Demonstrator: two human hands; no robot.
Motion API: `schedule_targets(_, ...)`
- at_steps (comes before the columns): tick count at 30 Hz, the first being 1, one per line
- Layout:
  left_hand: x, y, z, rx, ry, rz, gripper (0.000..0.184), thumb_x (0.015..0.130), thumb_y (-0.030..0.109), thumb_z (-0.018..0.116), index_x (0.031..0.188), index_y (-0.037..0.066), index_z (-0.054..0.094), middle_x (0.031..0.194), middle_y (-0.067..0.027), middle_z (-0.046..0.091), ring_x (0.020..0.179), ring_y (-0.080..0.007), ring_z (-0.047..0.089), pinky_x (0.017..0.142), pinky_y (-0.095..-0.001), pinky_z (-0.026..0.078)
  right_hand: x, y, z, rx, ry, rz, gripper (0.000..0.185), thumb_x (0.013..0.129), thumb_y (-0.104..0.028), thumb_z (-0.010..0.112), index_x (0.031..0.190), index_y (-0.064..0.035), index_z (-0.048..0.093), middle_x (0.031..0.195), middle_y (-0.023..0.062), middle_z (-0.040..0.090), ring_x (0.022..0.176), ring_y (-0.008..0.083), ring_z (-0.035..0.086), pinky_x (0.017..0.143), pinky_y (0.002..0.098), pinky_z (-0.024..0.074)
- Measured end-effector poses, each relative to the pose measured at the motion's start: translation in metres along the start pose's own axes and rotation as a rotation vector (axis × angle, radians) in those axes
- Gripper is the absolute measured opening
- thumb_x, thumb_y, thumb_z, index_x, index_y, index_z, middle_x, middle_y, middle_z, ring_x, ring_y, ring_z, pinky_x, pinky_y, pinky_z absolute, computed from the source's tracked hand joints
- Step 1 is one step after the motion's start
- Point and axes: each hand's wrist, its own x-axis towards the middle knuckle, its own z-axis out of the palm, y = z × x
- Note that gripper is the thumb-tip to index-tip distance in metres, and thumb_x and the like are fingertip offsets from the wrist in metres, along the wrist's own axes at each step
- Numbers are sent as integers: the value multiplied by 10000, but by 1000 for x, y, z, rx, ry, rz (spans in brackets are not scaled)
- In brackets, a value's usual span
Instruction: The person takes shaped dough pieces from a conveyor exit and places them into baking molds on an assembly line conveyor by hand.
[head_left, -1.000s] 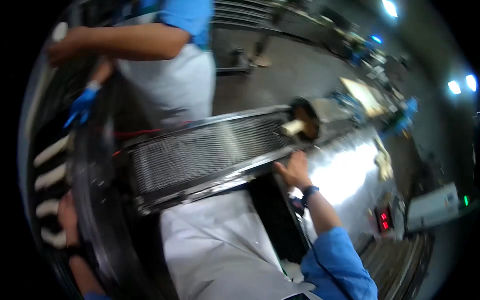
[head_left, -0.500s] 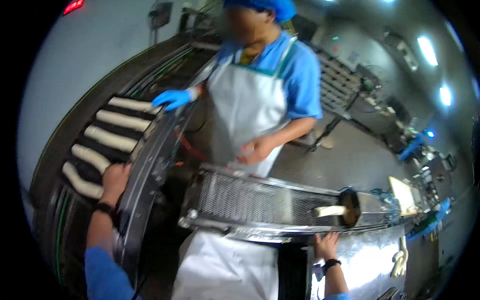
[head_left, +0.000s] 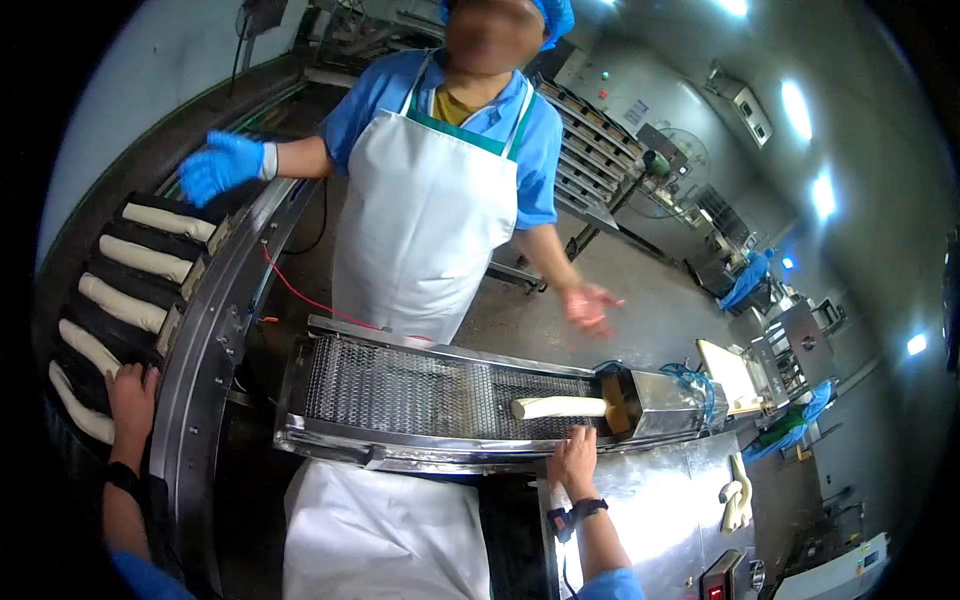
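Note:
My left hand (head_left: 132, 408) rests at the near end of a row of long dough pieces (head_left: 122, 302) in dark trays at the left, its fingers slightly bent by the metal rail (head_left: 190, 420). Whether it grips anything is hidden. My right hand (head_left: 574, 462) lies with fingers extended at the near edge of the mesh conveyor (head_left: 400, 390). Just beyond it, a dough roll (head_left: 560, 407) sticks out of the machine outlet (head_left: 618, 402) onto the mesh, apart from my fingers.
Across the conveyor stands a co-worker in a white apron (head_left: 415, 210), with one blue-gloved hand (head_left: 222, 168) over the trays and a bare hand (head_left: 590, 306) above the floor. Twisted dough (head_left: 737, 497) lies on the steel table (head_left: 660, 500). Racks (head_left: 590, 150) stand behind.
The view has swung upward and across. The dough roll extends farther from the outlet. The co-worker has raised the gloved hand off the dough and spread the bare hand outward.

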Motion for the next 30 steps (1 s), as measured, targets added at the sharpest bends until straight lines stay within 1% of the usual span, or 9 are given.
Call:
schedule_targets(2, 2, -5, 8, 75, 203, -6, 339, 934, 239, 557, 911, -91, 629, 968, -260, 591, 950, -413, 562, 983, -494, 361, 31, 2, 30, -7, 248, -217, 478, 761, -112, 598, 1209, 21, 495, 1259, 225, 481, 1185, 408, 458, 992, 441, 409)
schedule_targets(3, 7, 0, 0, 99, 65, -89, 348, 931, 241, 564, 969, -98, 632, 1106, -264, 574, 1030, -420, 541, 983, -475, 386, 42, -8, 37, 2, 248, -216, 478, 761, -112, 598, 1209, 21, 495, 1259, 225, 481, 1185, 408, 458, 992, 441, 409)
schedule_targets(8, 31, -20, 20, 117, 176, -65, 372, 935, 233, 565, 1070, -109, 622, 1215, -289, 550, 1108, -415, 536, 950, -437, 448, 92, -58, 76, -190, 10, -226, 621, 750, -49, 555, 1346, 13, 390, 1427, 193, 386, 1336, 418, 326, 1098, 511, 292)
schedule_targets(10, 37, -12, 4, 40, -34, -140, 378, 933, 235, 569, 1071, -114, 615, 1199, -288, 556, 1091, -407, 546, 930, -433, 461, 106, -85, 86, -209, 106, -292, 527, 749, -38, 547, 1268, -10, 458, 1341, 163, 472, 1295, 384, 384, 1063, 516, 318)
schedule_targets(13, 47, -35, 21, 107, 11, -96, 373, 913, 232, 593, 1068, -106, 612, 1177, -280, 567, 1076, -396, 553, 905, -432, 473, 122, -120, 99, -262, 97, -448, 221, 776, -58, 547, 996, -84, 545, 1018, 86, 602, 1078, 286, 537, 910, 454, 405)
schedule_targets(21, 56, -54, 38, 16, 200, -36, 377, 823, 184, 689, 1039, -64, 505, 1065, -224, 514, 1010, -404, 525, 855, -458, 446, 128, -198, 92, -231, 151, -488, 167, 757, -122, 611, 922, -113, 591, 966, 50, 615, 958, 280, 572, 802, 467, 438)
schedule_targets(25, 76, -20, 17, -175, 346, 26, 491, 736, 97, 737, 1080, -19, 408, 1070, -202, 426, 1039, -400, 446, 901, -460, 375, 127, -189, 88, 182, 52, -295, 271, 677, -85, 708, 934, -98, 624, 1008, 118, 602, 1006, 358, 551, 848, 443, 477)
schedule_targets(28, 91, 27, 9, -169, 406, 254, 497, 709, 54, 729, 1116, -25, 455, 1258, -245, 419, 1174, -425, 415, 1022, -473, 314, 103, -146, 76, 703, 144, -195, 388, 632, 16, 769, 982, -59, 617, 968, 96, 603, 923, 274, 592, 819, 384, 489)
schedule_targets(30, 95, 56, 15, -227, 110, 282, 511, 709, 58, 730, 1145, -11, 473, 1285, -242, 427, 1220, -430, 400, 1054, -476, 316, 72, -122, 50, 1430, 104, 140, 395, 673, 48, 742, 1022, -73, 602, 1010, 62, 600, 936, 217, 595, 865, 371, 487)
